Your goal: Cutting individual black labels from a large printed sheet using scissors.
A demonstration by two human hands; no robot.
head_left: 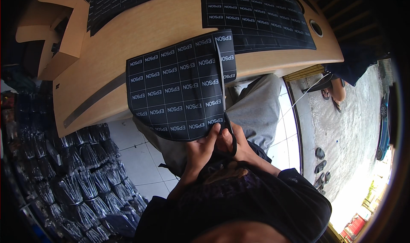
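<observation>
A black sheet [171, 93] printed with a grid of white lettering hangs over the table's near edge toward my lap. Its near edge is pinched in my left hand [200, 151], thumb on top. My right hand [241, 147] is closed around the black handle of a pair of scissors [221, 68]. Their long silver blade points away from me, lying along a grid line by the sheet's right column. To the right of the blade, a narrow strip of the sheet shows. The other blade is mostly hidden.
On the wooden table [179, 19] lie more printed black sheets [256, 8], a metal ruler [96, 100] and an open cardboard box [72, 46]. Plastic-wrapped dark bundles [85, 179] fill the floor at left. At right are another person's legs [338, 91] and several sandals [320, 166].
</observation>
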